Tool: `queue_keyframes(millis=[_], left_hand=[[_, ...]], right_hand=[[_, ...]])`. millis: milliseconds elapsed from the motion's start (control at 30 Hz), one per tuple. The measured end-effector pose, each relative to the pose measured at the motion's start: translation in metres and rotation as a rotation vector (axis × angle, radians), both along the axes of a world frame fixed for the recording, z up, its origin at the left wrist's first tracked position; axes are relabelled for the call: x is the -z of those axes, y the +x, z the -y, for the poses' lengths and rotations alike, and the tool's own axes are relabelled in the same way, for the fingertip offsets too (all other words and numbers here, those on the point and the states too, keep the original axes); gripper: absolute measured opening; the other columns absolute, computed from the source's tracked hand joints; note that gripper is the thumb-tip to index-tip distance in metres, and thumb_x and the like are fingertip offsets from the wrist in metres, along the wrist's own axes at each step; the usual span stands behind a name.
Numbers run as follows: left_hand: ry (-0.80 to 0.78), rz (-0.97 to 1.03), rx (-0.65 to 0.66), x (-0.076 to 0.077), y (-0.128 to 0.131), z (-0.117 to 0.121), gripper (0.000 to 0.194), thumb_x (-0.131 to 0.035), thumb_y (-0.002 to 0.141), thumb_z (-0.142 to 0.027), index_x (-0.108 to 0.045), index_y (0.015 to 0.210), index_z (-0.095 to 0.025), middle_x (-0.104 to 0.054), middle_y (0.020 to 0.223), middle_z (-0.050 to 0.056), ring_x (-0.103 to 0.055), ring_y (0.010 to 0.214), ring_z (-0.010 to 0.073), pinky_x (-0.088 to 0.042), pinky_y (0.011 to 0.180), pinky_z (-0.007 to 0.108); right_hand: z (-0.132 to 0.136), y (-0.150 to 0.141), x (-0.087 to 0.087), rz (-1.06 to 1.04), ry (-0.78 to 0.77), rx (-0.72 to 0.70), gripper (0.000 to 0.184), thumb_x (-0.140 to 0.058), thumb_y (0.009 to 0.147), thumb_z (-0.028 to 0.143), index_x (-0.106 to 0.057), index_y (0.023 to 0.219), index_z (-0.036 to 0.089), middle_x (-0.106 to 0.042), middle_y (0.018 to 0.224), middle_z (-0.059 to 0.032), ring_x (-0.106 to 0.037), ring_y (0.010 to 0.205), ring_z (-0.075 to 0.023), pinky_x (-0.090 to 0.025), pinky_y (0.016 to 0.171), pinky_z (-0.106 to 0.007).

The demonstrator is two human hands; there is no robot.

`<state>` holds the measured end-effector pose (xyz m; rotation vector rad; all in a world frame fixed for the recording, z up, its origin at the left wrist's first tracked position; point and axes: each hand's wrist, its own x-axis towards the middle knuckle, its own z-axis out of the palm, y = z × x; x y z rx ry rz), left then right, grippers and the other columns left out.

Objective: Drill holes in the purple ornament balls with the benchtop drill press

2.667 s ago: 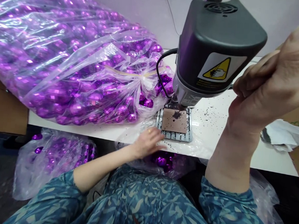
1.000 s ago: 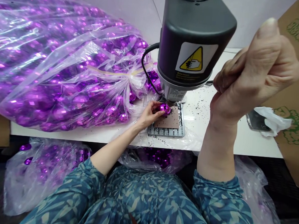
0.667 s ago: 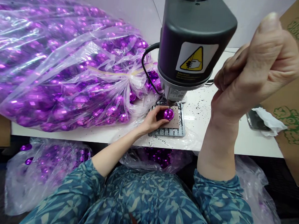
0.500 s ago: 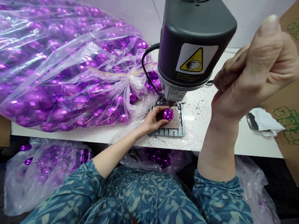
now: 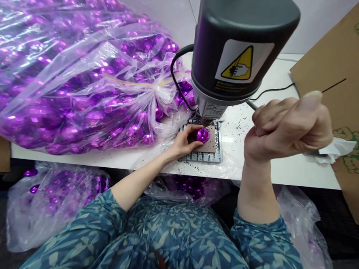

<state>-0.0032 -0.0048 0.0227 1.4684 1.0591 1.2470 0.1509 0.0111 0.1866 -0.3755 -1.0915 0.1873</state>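
My left hand (image 5: 185, 143) pinches a shiny purple faceted ball (image 5: 203, 135) between thumb and fingers. The ball rests on a small brown board (image 5: 209, 147) over the slotted metal base (image 5: 218, 156) of a bench drill press (image 5: 232, 68). Just above the ball sits the drill's chuck (image 5: 207, 122); whether the bit touches the ball cannot be made out. My right hand (image 5: 289, 131) is closed in a fist, raised to the right of the drill head. A grey lever (image 5: 252, 105) runs from the machine into it, its grip hidden by the fingers.
A big clear bag of purple balls (image 5: 79, 83) fills the left of the white table (image 5: 299, 172). Dark shavings (image 5: 239, 122) lie around the base. At the right stand a cardboard box (image 5: 333, 50) and white tissue (image 5: 338, 150). More bagged balls (image 5: 63, 192) are below the table edge.
My right hand has come down and slightly left, its fist still closed. My left hand keeps the ball on the board. The view has shifted a little.
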Motion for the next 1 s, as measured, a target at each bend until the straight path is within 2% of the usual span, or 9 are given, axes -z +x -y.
queue_keyframes(millis=[267, 467, 567, 633, 700, 800, 833, 900, 1000], left_hand=[[0.029, -0.03, -0.002, 0.001, -0.001, 0.0, 0.051, -0.088, 0.078, -0.039, -0.064, 0.12, -0.022, -0.073, 0.127, 0.011, -0.068, 0.123, 0.0311, -0.048, 0.115, 0.052], [0.027, -0.019, -0.018, 0.004, 0.0, -0.001, 0.055, -0.091, 0.075, -0.044, -0.065, 0.118, -0.023, -0.073, 0.126, 0.011, -0.068, 0.122, 0.0309, -0.048, 0.115, 0.053], [0.039, -0.019, -0.023, 0.005, 0.0, 0.0, 0.053, -0.09, 0.076, -0.043, -0.065, 0.118, -0.023, -0.073, 0.125, 0.011, -0.068, 0.121, 0.0306, -0.049, 0.114, 0.052], [0.051, -0.027, -0.018, 0.005, 0.0, 0.0, 0.05, -0.089, 0.078, -0.041, -0.065, 0.118, -0.022, -0.073, 0.126, 0.011, -0.069, 0.121, 0.0303, -0.05, 0.113, 0.051], [0.055, -0.029, -0.015, 0.006, 0.001, -0.001, 0.05, -0.088, 0.079, -0.039, -0.065, 0.12, -0.022, -0.073, 0.126, 0.011, -0.069, 0.121, 0.0299, -0.05, 0.113, 0.051], [0.052, -0.037, -0.039, 0.004, 0.004, -0.001, 0.05, -0.087, 0.079, -0.039, -0.065, 0.121, -0.022, -0.073, 0.126, 0.011, -0.068, 0.121, 0.0295, -0.05, 0.112, 0.05], [0.063, -0.047, -0.061, 0.002, 0.004, 0.001, 0.05, -0.088, 0.079, -0.039, -0.065, 0.12, -0.022, -0.072, 0.126, 0.011, -0.068, 0.121, 0.0294, -0.051, 0.111, 0.049], [0.113, -0.106, -0.118, -0.004, 0.004, 0.011, 0.046, -0.087, 0.08, -0.04, -0.065, 0.118, -0.023, -0.072, 0.122, 0.01, -0.067, 0.118, 0.0291, -0.052, 0.108, 0.048], [0.254, -0.294, -0.118, -0.013, 0.0, 0.044, 0.04, -0.083, 0.086, -0.045, -0.065, 0.114, -0.023, -0.071, 0.113, 0.01, -0.066, 0.107, 0.0278, -0.054, 0.095, 0.044]], right_hand=[[-0.012, 0.007, 0.02, 0.013, 0.175, 0.113, 0.055, -0.058, 0.095, 0.037, -0.021, 0.059, 0.017, -0.01, 0.043, 0.0062, -0.014, 0.034, -0.0027, -0.022, 0.036, -0.02], [-0.023, 0.013, 0.042, 0.047, 0.296, 0.073, 0.048, -0.056, 0.094, 0.029, -0.025, 0.06, 0.017, -0.015, 0.039, 0.0084, -0.015, 0.03, -0.0024, -0.02, 0.033, -0.019], [-0.021, 0.013, 0.048, 0.054, 0.323, 0.064, 0.054, -0.06, 0.093, 0.032, -0.022, 0.058, 0.017, -0.014, 0.036, 0.009, -0.013, 0.028, -0.0024, -0.017, 0.031, -0.021], [-0.016, 0.01, 0.04, 0.036, 0.274, 0.051, 0.061, -0.062, 0.093, 0.036, -0.018, 0.057, 0.016, -0.013, 0.035, 0.0085, -0.013, 0.028, -0.002, -0.017, 0.031, -0.021], [-0.012, 0.007, 0.021, 0.004, 0.185, 0.041, 0.065, -0.065, 0.093, 0.038, -0.018, 0.054, 0.016, -0.015, 0.037, 0.0076, -0.017, 0.03, -0.0009, -0.017, 0.033, -0.021], [-0.015, 0.003, -0.017, -0.008, 0.011, 0.034, 0.058, -0.062, 0.095, 0.037, -0.032, 0.05, 0.016, -0.031, 0.043, 0.0057, -0.031, 0.038, -0.0021, -0.021, 0.041, -0.025], [-0.019, 0.003, -0.028, 0.066, -0.051, -0.004, 0.055, -0.064, 0.093, 0.043, -0.04, 0.05, 0.016, -0.036, 0.044, 0.005, -0.034, 0.039, -0.0029, -0.024, 0.044, -0.027], [-0.027, 0.004, -0.044, 0.081, -0.084, -0.041, 0.055, -0.067, 0.083, 0.055, -0.043, 0.052, 0.017, -0.037, 0.043, 0.0054, -0.033, 0.038, -0.0036, -0.022, 0.046, -0.027], [-0.037, 0.005, -0.053, 0.103, -0.131, -0.059, 0.056, -0.067, 0.075, 0.062, -0.041, 0.052, 0.018, -0.037, 0.043, 0.0056, -0.034, 0.038, -0.004, -0.021, 0.046, -0.027]])
